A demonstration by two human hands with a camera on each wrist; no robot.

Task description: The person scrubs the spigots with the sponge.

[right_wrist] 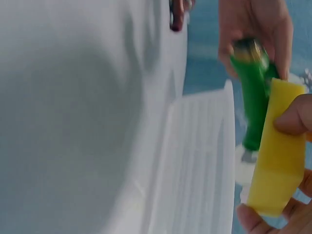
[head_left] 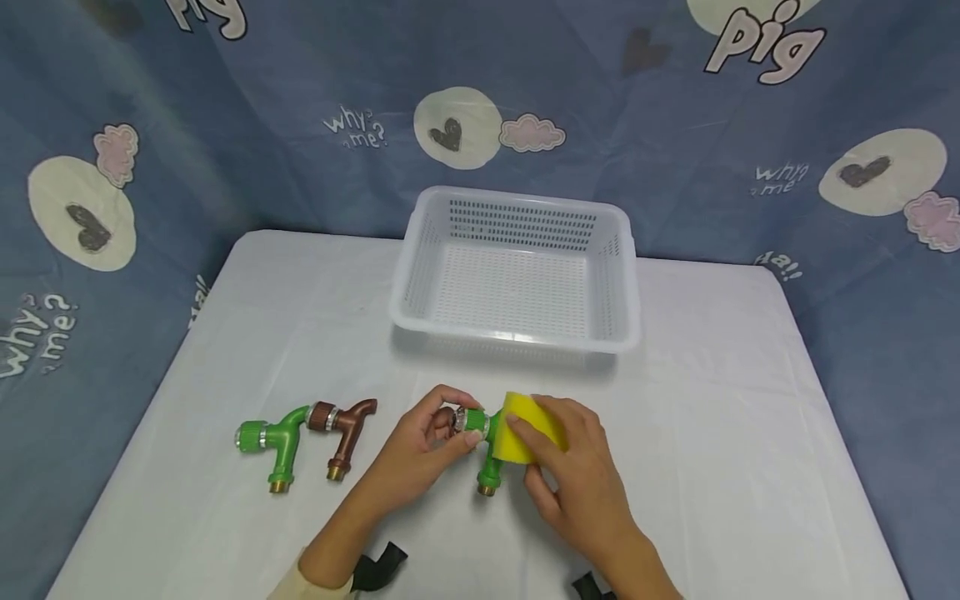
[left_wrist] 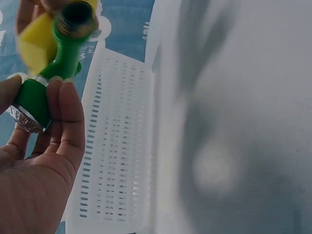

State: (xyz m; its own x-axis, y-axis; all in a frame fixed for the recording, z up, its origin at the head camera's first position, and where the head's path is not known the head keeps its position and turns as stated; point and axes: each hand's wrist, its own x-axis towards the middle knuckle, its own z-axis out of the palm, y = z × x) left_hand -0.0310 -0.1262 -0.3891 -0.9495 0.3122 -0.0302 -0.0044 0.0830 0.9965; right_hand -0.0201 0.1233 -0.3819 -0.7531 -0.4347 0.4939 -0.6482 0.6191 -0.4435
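A green faucet [head_left: 489, 475] is in my left hand [head_left: 420, 450], its ridged knob with a silvery ring pinched between thumb and fingers. Its brass threaded end points down toward me in the head view. My right hand [head_left: 588, 487] grips a yellow sponge [head_left: 534, 414], bent around the faucet's spout side and hiding that part. In the left wrist view, the faucet's threaded opening [left_wrist: 75, 19] faces the camera, with the sponge [left_wrist: 36, 44] behind it. From the right wrist, the sponge [right_wrist: 280, 161] overlaps the green body [right_wrist: 253, 107], thumb across its face.
Left of my hands, a green faucet [head_left: 285, 442] and a brown faucet [head_left: 348, 429] lie side by side on the white table [head_left: 720, 417]. A white perforated basket [head_left: 517, 337] stands at the back, before a blue patterned cloth [head_left: 300, 183]. Black pieces show beside both wrists.
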